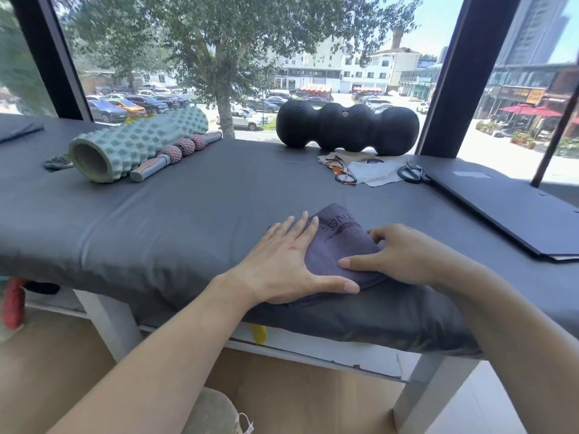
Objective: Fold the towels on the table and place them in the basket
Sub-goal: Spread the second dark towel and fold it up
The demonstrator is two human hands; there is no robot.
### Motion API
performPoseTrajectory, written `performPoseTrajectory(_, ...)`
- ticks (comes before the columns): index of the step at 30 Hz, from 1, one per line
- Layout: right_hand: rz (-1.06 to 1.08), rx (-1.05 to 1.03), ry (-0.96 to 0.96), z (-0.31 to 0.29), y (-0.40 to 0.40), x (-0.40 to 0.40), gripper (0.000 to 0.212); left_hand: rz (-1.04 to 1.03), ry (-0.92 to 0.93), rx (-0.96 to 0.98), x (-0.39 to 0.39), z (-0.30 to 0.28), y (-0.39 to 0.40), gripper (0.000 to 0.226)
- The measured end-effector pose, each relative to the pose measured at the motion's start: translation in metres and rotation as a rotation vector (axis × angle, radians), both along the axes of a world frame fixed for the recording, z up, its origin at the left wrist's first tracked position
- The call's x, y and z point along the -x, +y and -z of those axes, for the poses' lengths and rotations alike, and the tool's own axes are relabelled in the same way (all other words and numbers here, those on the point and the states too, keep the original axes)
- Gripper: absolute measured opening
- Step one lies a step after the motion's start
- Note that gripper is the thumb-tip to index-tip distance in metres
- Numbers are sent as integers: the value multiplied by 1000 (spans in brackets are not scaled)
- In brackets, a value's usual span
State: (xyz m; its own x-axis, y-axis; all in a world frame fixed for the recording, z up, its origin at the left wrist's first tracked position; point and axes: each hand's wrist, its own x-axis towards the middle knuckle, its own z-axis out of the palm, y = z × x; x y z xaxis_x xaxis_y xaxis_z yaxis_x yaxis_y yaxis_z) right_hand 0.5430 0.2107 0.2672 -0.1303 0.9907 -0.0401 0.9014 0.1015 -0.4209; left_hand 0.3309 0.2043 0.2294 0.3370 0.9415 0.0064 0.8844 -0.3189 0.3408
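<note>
Towel point(332, 249): one, dark grey-purple, folded small, lying near the front edge of the table point(188, 214), a little right of centre. Printed lettering shows on its upper face. Judged soft, light and limp; likely to sag or unfold if lifted by one corner, so best taken with both hands under the stacked edges, or pinched across the fold. Long axis runs roughly from 7 o'clock to 1 o'clock; the far rounded corner points to about 1 o'clock.

Left hand point(282, 261): open and flat, fingers spread, palm pressing the towel's left side with the thumb along its near edge; gripping nothing.

Right hand point(404, 255): half curled, thumb lying on the cloth, fingers bent at the towel's right edge; whether they pinch a layer cannot be told.

At 11 o'clock: pale green knobbed foam roller point(134, 142), a massage stick point(175, 155) beside it.
At 12 to 1 o'clock: black lumpy roller point(347, 126), glasses point(341, 170), scissors point(412, 173).
At 2 o'clock: flat black folder point(507, 211).

Basket: not identifiable with certainty.
</note>
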Motion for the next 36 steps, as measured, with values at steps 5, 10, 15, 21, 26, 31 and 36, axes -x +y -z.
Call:
performPoseTrajectory(5,75,-218,402,-9,1,4,32,-131,-323,-34,0,-7,9,107)
performPoseTrajectory(10,24,-101,1115,-14,4,5,35,-277,-853,-10,8,-17,18,91)
performPoseTrajectory(15,-29,41,1326,-14,7,4,37,-172,-1213,124,10,-22,20,39)
performPoseTrajectory(21,-13,226,1052,-6,7,7,25,-210,-1335,86,6,-18,19,21)
performPoseTrajectory(26,-158,-302,1028,-12,10,6,20,18,-1230,-287,16,-32,21,28)
performPoseTrajectory(31,-417,-558,753,-3,19,-5,42,196,-950,-491,33,-35,16,33)
performPoseTrajectory(36,-487,-253,360,19,13,-22,33,179,-481,-112,49,-16,1,29)
